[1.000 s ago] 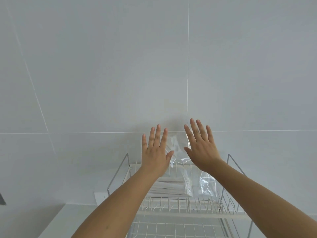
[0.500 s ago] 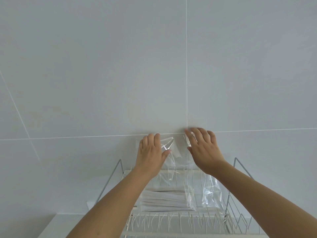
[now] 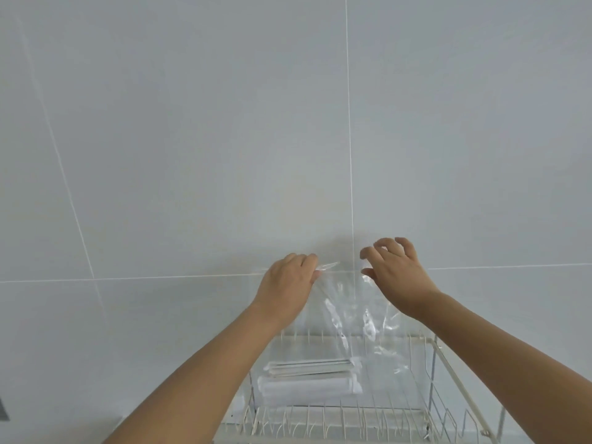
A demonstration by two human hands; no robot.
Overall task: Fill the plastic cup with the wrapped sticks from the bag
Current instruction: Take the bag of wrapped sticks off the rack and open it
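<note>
A clear plastic bag (image 3: 349, 315) hangs upright in front of the tiled wall, its bottom resting in a white wire rack (image 3: 429, 373). A bundle of white wrapped sticks (image 3: 310, 378) lies across the bag's bottom. My left hand (image 3: 288, 286) pinches the bag's top left edge. My right hand (image 3: 397, 274) hovers at the top right of the bag with fingers spread and curled; whether it touches the plastic is unclear. No plastic cup is in view.
A grey tiled wall (image 3: 192, 139) fills most of the view right behind the bag. The rack's upright wire prongs (image 3: 320, 421) run along its front edge. A dark object (image 3: 3, 408) shows at the far left edge.
The left hand went from flat and open to pinching the bag's top, and the bag has been lifted up. The right hand's fingers have spread near the other top corner. The view tilted down a little.
</note>
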